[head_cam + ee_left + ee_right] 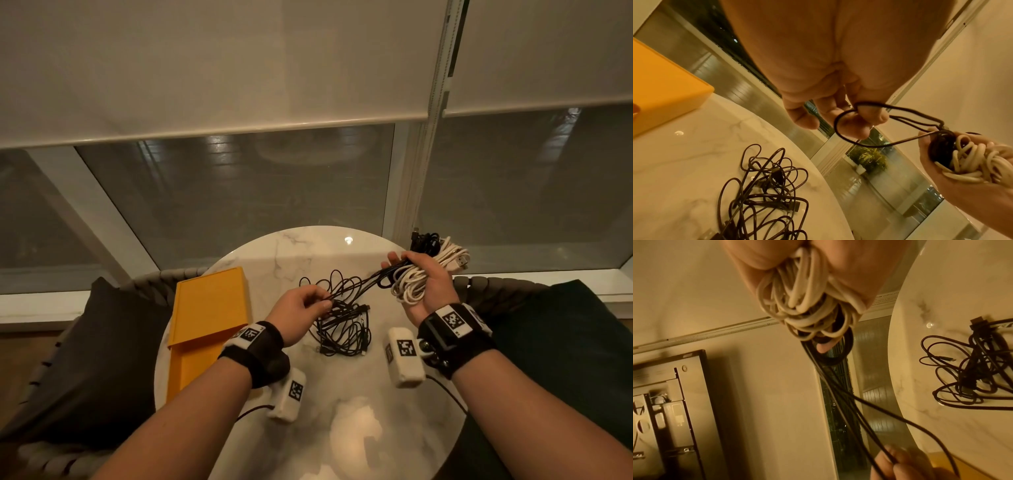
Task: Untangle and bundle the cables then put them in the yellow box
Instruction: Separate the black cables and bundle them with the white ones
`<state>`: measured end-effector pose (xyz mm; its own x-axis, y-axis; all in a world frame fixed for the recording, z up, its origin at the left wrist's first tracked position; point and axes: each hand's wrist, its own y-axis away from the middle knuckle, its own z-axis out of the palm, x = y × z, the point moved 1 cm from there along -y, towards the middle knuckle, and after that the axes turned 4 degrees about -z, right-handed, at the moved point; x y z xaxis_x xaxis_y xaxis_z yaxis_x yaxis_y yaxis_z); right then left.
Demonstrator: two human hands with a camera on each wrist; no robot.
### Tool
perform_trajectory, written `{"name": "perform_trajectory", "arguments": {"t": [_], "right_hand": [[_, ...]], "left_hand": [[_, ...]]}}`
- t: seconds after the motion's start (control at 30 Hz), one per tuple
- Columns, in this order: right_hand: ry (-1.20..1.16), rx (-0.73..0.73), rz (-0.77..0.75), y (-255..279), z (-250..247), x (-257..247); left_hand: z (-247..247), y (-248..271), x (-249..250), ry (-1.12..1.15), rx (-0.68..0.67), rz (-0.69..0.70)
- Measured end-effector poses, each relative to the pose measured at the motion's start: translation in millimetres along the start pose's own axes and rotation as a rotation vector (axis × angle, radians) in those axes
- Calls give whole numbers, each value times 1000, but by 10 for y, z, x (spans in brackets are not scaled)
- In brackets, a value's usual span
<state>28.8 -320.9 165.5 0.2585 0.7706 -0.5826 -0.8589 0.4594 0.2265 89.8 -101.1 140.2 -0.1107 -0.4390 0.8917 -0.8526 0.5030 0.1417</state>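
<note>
My right hand (416,274) holds a bundle of coiled white cable (431,270) and black cable (426,241) above the table's right side; in the right wrist view the white loops (803,301) fill the palm. Black cable strands (359,286) stretch from it to my left hand (308,305), which pinches them between thumb and fingers (859,116). A tangle of black cables (342,329) lies on the marble table (291,250) below the hands. The yellow box (209,308) stands open at the table's left, its lid (191,363) beside it.
The round table's edge curves close on all sides. Dark cushions (102,359) sit on woven chairs left and right. A window with lowered blinds (239,68) stands behind the table.
</note>
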Motion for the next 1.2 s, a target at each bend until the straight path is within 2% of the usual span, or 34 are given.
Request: {"name": "perform_trajectory", "arguments": {"t": [0.3,0.4,0.53,0.67,0.8,0.9,0.97,1.07,1.2], "right_hand": [[-131,-50,100,27,-56,-28],[-137,-65,114,-11,-112,-51],[133,-35,59,-85,-226,-95],[499,-15,-36,-94,-374,-72],[611,15,-14,-59,-427,8],[653,20,-14,-29,-426,45],[738,-17,-40,-10,-430,80],[904,-132,-121,37,-386,135],[1035,-295,-191,179,-263,204]], "left_hand": [[55,32,146,178,107,12],[66,40,221,250,97,-66],[11,25,295,461,120,-208],[6,10,393,922,62,-161],[149,16,512,1095,-7,-100],[284,28,559,1085,-17,-74],[382,21,547,948,34,-87],[463,20,523,756,136,-130],[500,39,510,800,107,-171]]}}
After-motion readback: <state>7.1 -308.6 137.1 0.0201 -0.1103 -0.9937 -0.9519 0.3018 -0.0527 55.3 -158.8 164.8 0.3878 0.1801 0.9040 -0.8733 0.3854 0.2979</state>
